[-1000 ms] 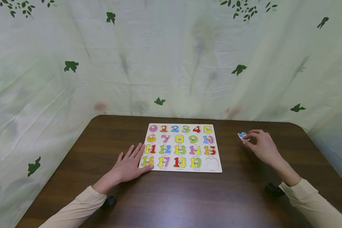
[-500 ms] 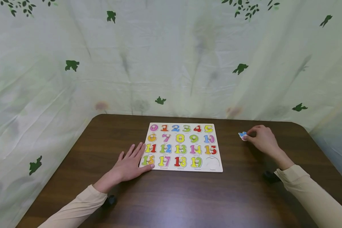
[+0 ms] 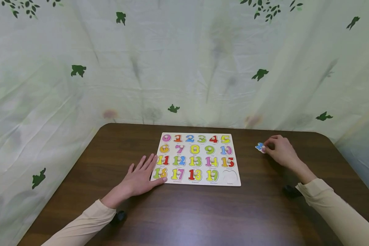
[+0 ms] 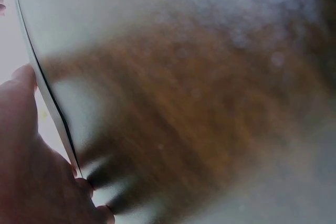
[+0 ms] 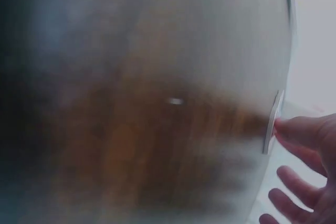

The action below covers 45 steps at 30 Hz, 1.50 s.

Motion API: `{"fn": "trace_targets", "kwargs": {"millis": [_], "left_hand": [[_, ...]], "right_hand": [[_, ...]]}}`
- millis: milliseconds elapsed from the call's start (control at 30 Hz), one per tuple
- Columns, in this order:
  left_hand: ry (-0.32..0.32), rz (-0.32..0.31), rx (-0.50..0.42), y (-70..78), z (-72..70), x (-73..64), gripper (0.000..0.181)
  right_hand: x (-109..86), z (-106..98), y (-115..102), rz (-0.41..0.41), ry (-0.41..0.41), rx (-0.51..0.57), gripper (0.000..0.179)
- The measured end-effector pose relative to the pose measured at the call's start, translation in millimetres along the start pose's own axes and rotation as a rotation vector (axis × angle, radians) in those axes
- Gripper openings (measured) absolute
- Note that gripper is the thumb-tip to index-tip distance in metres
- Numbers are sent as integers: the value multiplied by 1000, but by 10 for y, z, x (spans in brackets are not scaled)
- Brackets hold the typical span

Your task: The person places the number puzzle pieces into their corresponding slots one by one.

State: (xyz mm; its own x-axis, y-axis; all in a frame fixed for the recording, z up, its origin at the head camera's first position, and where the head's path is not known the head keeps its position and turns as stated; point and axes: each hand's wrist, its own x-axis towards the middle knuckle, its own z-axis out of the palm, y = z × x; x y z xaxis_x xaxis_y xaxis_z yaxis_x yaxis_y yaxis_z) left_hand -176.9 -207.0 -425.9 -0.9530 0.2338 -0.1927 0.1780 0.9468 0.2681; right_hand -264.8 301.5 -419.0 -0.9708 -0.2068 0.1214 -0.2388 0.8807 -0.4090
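Observation:
A white number puzzle board lies on the table, with knobbed number pieces in its rows. A bare recess shows at its lower right corner. My left hand lies spread, fingers straight, over the board's left edge. In the left wrist view, the thumb is at the board's edge. Right of the board, my right hand pinches a puzzle piece with a blue 2 and some pink between thumb and index finger. The right wrist view shows this piece edge-on, close over the tabletop, the other fingers loosely bent.
The brown wooden table has rounded far corners. Behind it hangs a pale curtain with green leaf shapes. Dark wrist devices sit under both wrists, near the cream sleeves.
My right hand has shifted its hold on the puzzle piece, which has moved slightly left toward the board. My left hand has stayed on the board.

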Motion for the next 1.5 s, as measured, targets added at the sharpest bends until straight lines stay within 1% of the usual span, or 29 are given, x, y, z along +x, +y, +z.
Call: {"fn": "trace_targets", "kwargs": {"millis": [100, 400, 600, 733, 900, 1133, 1267, 1367, 1500], "left_hand": [[2, 0, -1, -2, 4, -4, 103], [9, 7, -3, 1, -11, -27, 102], [8, 6, -4, 18, -26, -42, 102], [4, 3, -8, 19, -26, -40, 102], [2, 0, 0, 14, -22, -29, 102], [-1, -3, -1, 8, -24, -15, 102], [3, 0, -1, 10, -23, -13, 102], [3, -1, -2, 12, -25, -12, 102], [2, 0, -5, 22, -34, -16, 102]], "right_hand": [[-24, 13, -10, -42, -11, 2, 23], [-113, 55, -130, -233, -40, 48, 8], [-174, 109, -269, -353, -38, 47, 15], [-219, 141, -374, -399, -55, 64, 20], [-286, 175, -523, -447, -77, 96, 20], [-361, 245, -723, -492, -87, 74, 20], [-382, 286, -834, -540, -78, 65, 20], [-392, 315, -900, -577, -65, 52, 21], [-404, 347, -949, -594, -79, 39, 20]]}}
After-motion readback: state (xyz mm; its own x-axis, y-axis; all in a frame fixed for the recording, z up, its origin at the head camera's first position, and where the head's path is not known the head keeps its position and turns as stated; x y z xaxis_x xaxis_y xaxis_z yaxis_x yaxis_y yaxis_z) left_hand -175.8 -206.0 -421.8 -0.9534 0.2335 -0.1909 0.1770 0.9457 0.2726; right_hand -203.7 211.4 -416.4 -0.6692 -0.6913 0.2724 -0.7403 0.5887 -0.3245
